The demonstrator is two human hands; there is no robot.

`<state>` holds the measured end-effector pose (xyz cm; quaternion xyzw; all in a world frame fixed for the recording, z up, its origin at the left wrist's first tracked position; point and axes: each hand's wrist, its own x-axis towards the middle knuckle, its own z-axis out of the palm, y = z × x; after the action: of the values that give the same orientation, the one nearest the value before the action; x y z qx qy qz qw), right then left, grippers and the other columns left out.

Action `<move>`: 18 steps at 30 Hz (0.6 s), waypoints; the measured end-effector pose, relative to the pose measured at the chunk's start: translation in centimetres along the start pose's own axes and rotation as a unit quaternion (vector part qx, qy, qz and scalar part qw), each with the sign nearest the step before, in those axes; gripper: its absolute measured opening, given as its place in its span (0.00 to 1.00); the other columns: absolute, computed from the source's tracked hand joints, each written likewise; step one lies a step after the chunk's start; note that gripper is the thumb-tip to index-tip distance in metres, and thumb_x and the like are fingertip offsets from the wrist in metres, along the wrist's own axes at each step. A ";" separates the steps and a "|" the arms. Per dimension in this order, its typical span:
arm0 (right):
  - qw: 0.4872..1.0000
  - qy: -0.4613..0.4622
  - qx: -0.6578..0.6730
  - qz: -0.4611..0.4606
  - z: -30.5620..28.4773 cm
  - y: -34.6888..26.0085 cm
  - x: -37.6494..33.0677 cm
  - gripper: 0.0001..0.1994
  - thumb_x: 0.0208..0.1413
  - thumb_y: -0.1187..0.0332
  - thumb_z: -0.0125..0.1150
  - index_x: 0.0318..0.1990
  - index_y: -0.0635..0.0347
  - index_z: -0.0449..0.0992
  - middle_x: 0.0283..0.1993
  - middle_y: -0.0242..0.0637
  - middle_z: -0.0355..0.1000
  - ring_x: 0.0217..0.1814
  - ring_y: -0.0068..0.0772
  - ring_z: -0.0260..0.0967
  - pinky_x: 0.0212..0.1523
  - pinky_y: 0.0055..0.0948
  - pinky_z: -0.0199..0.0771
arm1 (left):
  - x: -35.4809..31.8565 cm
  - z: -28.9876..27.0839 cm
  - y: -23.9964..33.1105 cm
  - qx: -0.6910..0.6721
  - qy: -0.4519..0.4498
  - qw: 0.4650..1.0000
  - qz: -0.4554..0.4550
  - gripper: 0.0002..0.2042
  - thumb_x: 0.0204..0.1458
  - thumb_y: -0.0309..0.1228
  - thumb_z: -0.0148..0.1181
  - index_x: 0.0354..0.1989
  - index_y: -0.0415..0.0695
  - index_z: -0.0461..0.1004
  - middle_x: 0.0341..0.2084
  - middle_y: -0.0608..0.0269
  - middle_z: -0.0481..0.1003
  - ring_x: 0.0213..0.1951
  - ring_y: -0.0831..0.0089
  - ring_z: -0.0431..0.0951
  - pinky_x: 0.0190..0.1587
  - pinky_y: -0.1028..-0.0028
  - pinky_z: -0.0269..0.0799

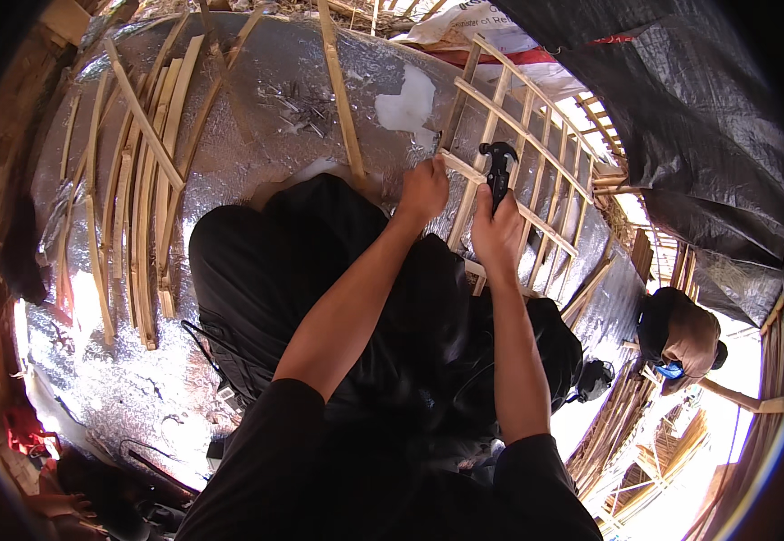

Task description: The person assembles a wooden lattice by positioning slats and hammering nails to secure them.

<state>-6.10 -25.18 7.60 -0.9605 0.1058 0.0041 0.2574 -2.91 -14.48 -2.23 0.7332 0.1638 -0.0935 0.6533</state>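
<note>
I'm looking down at a big shiny silver foil sheet [256, 117] that covers a roof-like slope, w/ dark plastic tarp [680, 117] hanging on the right side and open wood framing lower down. A bunch of loose thin bamboo strips [135, 180] lies on the foil at the left, well apart from the hands. Another person in a brown top [685, 338] bends over far down at the right, not near my work. The person I'm watching sits w/ black-trousered knees up, both bare arms reaching fwd. Right in front is a pale bamboo lattice frame [536, 144], made of long slats crossed by short ones. Its long slats run from the hands up and away to the right. The left hand [423, 191] is pinched shut on the near end of one slat, and I think it holds a small nail there, but it's too tiny to be sure. The right hand [497, 233] is closed tight round the handle of a black hammer [498, 162], head up, sitting just over the same slat. The two hands are near each other but not touching. The left hand is right on the slat; the hammer head is just beside it, to the right and a bit higher. So the spot that matters is btw the two hands, at the frame's near edge.
</note>
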 end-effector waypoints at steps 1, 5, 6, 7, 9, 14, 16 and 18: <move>1.000 0.008 0.021 -0.005 1.2 1.5 -0.3 0.22 0.68 0.53 0.53 0.40 0.69 0.74 0.30 0.58 0.75 0.37 0.63 0.76 0.42 0.54 0.72 | 0.0 0.0 0.1 -0.003 -0.004 1.000 -0.012 0.23 0.68 0.40 0.38 0.43 0.33 0.78 0.43 0.28 0.76 0.50 0.30 0.74 0.57 0.46 0.67; 0.996 -0.067 -0.052 -0.037 0.3 6.4 1.9 0.23 0.66 0.49 0.55 0.42 0.66 0.74 0.26 0.47 0.75 0.32 0.47 0.77 0.38 0.45 0.73 | 0.2 0.0 1.4 0.070 -0.008 0.997 0.029 0.24 0.60 0.46 0.54 0.47 0.33 0.79 0.47 0.30 0.77 0.55 0.36 0.75 0.60 0.52 0.69; 0.996 -0.058 -0.063 -0.003 -1.9 6.1 1.8 0.24 0.66 0.48 0.55 0.42 0.66 0.74 0.26 0.45 0.75 0.32 0.44 0.77 0.38 0.44 0.73 | -0.7 -0.1 3.0 0.042 -0.017 0.998 -0.034 0.26 0.57 0.48 0.57 0.48 0.32 0.79 0.47 0.31 0.78 0.56 0.38 0.75 0.61 0.53 0.69; 0.995 -0.090 -0.028 0.039 -3.2 4.8 1.5 0.25 0.67 0.49 0.52 0.51 0.67 0.74 0.43 0.61 0.77 0.51 0.68 0.73 0.53 0.56 0.69 | -0.5 -0.3 2.7 0.052 -0.004 0.998 -0.039 0.33 0.51 0.54 0.65 0.48 0.31 0.79 0.44 0.31 0.79 0.54 0.40 0.78 0.59 0.55 0.72; 0.995 -0.078 -0.063 0.027 -4.4 4.5 1.5 0.24 0.67 0.49 0.52 0.49 0.66 0.74 0.42 0.62 0.76 0.49 0.68 0.74 0.51 0.56 0.70 | 0.6 -0.8 2.9 0.097 -0.029 0.991 -0.086 0.33 0.52 0.55 0.64 0.46 0.30 0.80 0.41 0.31 0.80 0.50 0.40 0.80 0.55 0.55 0.75; 0.988 -0.076 -0.134 -0.012 -4.2 4.8 0.9 0.22 0.67 0.51 0.52 0.48 0.66 0.72 0.38 0.63 0.77 0.46 0.69 0.75 0.47 0.58 0.73 | 0.7 -0.5 2.0 0.100 0.042 0.994 -0.030 0.32 0.53 0.57 0.64 0.43 0.31 0.82 0.39 0.31 0.80 0.47 0.41 0.82 0.53 0.56 0.78; 0.990 -0.066 -0.126 -0.020 -4.2 3.5 0.6 0.21 0.67 0.52 0.53 0.47 0.66 0.72 0.36 0.62 0.77 0.44 0.69 0.75 0.45 0.59 0.74 | 0.6 -0.5 1.9 0.090 0.038 0.995 -0.031 0.32 0.53 0.57 0.64 0.43 0.31 0.82 0.41 0.32 0.80 0.49 0.42 0.81 0.54 0.57 0.77; 0.994 -0.024 -0.092 -0.060 -4.9 1.0 0.3 0.20 0.67 0.53 0.55 0.45 0.67 0.71 0.34 0.64 0.76 0.40 0.71 0.75 0.42 0.60 0.74 | 0.9 -0.6 1.9 0.088 0.031 0.995 -0.043 0.32 0.53 0.56 0.64 0.44 0.31 0.81 0.42 0.33 0.80 0.50 0.43 0.81 0.55 0.57 0.77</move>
<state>-6.27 -28.52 11.30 -0.9843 0.0408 0.0208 0.1702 -1.41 -13.91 -0.75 0.7825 0.2065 -0.1124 0.5765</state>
